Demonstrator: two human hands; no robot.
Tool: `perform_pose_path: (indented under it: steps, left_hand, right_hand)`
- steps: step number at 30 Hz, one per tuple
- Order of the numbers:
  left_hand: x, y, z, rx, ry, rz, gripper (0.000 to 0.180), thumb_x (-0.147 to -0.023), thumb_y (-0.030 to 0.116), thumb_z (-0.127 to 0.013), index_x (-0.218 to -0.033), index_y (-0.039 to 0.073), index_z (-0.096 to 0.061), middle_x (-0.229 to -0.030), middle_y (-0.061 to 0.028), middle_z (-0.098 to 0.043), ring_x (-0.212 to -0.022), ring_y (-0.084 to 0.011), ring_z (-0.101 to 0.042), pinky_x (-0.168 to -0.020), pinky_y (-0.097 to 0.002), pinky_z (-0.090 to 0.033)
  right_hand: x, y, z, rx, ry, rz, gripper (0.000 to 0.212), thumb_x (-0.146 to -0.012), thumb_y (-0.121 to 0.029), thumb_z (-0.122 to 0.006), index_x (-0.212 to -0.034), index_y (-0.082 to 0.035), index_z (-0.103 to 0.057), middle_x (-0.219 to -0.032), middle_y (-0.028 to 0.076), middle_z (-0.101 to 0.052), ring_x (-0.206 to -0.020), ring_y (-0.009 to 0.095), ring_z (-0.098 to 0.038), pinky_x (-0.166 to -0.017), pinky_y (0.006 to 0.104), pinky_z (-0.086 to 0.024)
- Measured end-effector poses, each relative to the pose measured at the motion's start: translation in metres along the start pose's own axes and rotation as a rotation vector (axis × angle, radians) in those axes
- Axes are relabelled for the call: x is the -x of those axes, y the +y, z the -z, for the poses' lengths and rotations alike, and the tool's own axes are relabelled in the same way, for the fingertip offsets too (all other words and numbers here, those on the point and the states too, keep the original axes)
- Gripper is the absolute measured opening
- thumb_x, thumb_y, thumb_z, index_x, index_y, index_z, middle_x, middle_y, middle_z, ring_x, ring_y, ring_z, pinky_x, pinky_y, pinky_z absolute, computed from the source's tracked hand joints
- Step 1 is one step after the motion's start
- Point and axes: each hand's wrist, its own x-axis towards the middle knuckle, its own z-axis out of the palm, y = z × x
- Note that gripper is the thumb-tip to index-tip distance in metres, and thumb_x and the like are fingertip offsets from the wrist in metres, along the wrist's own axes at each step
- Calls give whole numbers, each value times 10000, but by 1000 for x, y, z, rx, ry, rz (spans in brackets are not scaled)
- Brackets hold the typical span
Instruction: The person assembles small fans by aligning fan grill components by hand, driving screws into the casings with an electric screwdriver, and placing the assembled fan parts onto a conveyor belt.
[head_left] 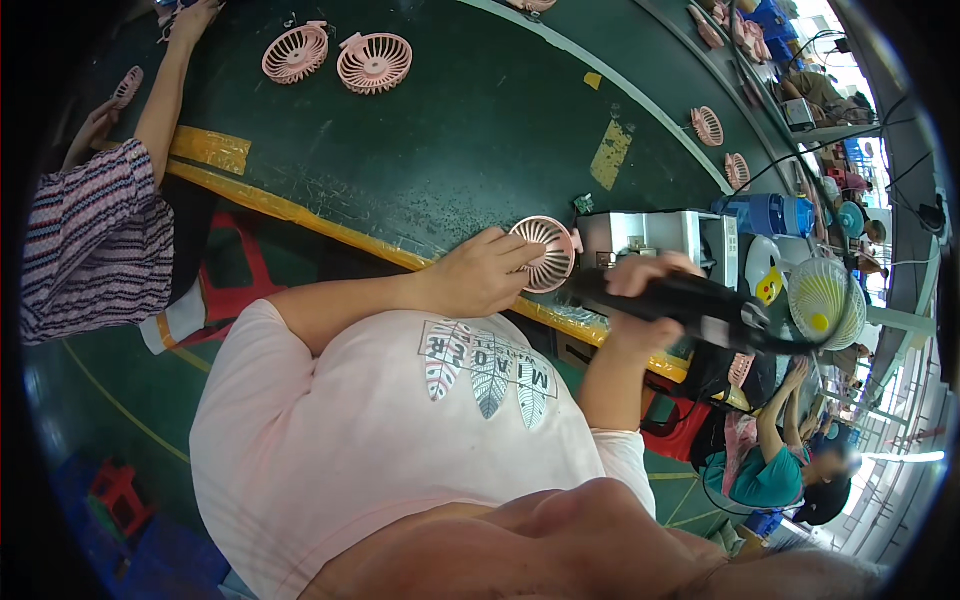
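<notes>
My left hand [478, 272] grips a round pink fan housing [547, 256] at the table's near edge, its fingers lying over the slatted grille. In my right hand [648, 292] is a black electric screwdriver [700, 308], held roughly level and smeared by motion. Its front end points left, close to the right rim of the fan housing; whether the two touch I cannot tell. Just beyond the tool stands a white and silver box-shaped machine [655, 232] with an opening facing my hands.
Two pink fan housings [374, 63] lie at the far left of the green table [440, 140]; others lie on the conveyor at right. A co-worker's arms [170, 95] reach in at left. A blue container [765, 214] and a pale desk fan [826, 303] stand right.
</notes>
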Motion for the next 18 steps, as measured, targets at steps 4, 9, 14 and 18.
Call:
perform_pose_path:
  steps: [4,9,14,18]
  left_hand:
    - [4,4,-1,15,-4,57,119,-649,39,-551,-759,-2,-565,-1054,-155,-507,-956,-258,-491,-765,-362,-387]
    - [2,0,-1,64,16,-39,140,-638,43,-557,-768,-8,-570,-1005,-140,-525,-930,-259,-501,-750,-355,-398]
    - [0,-2,3,76,-29,-117,201,-634,56,-575,-824,-9,-586,-1024,-124,-544,-897,-224,-518,-724,-324,-405]
    - [-2,-4,0,76,17,-106,189,-661,91,-539,-814,-8,-588,-1022,-113,-550,-914,-189,-522,-691,-280,-389]
  right_hand:
    - [-15,-35,15,19,218,260,620,-698,-517,-644,-1010,-27,-427,-644,93,-504,-564,212,-520,-559,327,-452]
    - [-25,-32,19,47,258,147,609,-666,-485,-689,-1000,-42,-439,-656,97,-519,-589,221,-532,-598,350,-454]
    - [-28,-19,7,44,219,60,621,-686,-616,-587,-1010,-99,-470,-663,39,-484,-617,175,-474,-613,303,-396]
    - [-25,-1,-15,72,197,51,684,-673,-629,-586,-1030,-64,-440,-638,42,-470,-564,178,-481,-563,310,-408]
